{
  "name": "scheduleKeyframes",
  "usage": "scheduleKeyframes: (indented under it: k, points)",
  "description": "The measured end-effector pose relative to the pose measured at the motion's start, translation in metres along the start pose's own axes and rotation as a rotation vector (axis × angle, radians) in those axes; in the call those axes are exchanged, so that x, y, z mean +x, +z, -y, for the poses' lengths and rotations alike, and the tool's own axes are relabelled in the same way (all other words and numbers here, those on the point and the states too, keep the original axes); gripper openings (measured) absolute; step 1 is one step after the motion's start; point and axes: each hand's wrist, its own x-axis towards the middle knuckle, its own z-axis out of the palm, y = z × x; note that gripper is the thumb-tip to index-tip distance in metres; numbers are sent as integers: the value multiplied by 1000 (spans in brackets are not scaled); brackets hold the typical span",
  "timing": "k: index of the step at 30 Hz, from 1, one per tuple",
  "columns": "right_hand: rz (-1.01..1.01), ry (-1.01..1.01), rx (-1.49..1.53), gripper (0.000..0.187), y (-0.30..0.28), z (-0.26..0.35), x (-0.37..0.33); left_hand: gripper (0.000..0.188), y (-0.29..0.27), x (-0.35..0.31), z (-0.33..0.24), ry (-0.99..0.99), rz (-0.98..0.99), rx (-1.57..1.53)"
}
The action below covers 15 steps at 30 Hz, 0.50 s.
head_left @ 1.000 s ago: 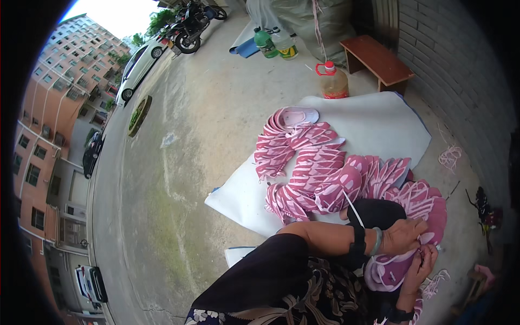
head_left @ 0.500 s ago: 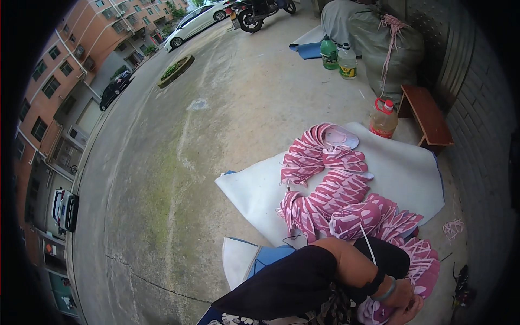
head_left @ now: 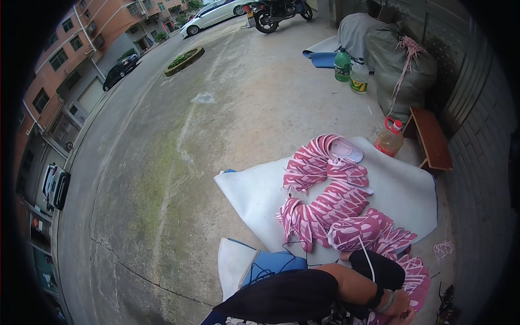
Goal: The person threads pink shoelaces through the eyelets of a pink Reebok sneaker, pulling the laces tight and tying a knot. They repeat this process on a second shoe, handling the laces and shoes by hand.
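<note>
My left hand (head_left: 399, 304), with a black band and a grey bracelet at its wrist, is bent with its fingers closed near the bottom edge. It is beside pink-and-white shoe uppers (head_left: 418, 281); what lies in its fingers is hidden. Just below, some fingertips at the picture's edge seem to belong to my right hand (head_left: 407, 318), mostly cut off. More pink uppers, nested in a curving row (head_left: 336, 201), lie on a white sheet (head_left: 252, 189). A thin white strip (head_left: 368, 260) crosses a black cloth-covered form (head_left: 382, 269) near my left forearm.
A blue-and-white sheet piece (head_left: 276, 264) with dark cord lies left of my arm. Beyond the uppers stand a red-capped jug (head_left: 390, 140), a small wooden bench (head_left: 430, 141), two bottles (head_left: 342, 65) and a large sack (head_left: 398, 70). Pink string (head_left: 443, 250) lies at right.
The view has shifted, so the far things sit lower and farther right. My left hand stays by the uppers, slightly lower in the picture, and less of the other fingers shows.
</note>
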Motion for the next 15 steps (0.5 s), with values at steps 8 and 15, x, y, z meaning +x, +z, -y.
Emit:
scheduleKeyframes:
  k: [8, 15]
  points:
    - [-105, -362, -501, 25, -9, 32, -10, 17, 13, -9, -3, -17, -283, -253]
    - [-130, -188, -299, 50, 10, 3, -25, 12, 2, -23, 7, -25, -199, -257]
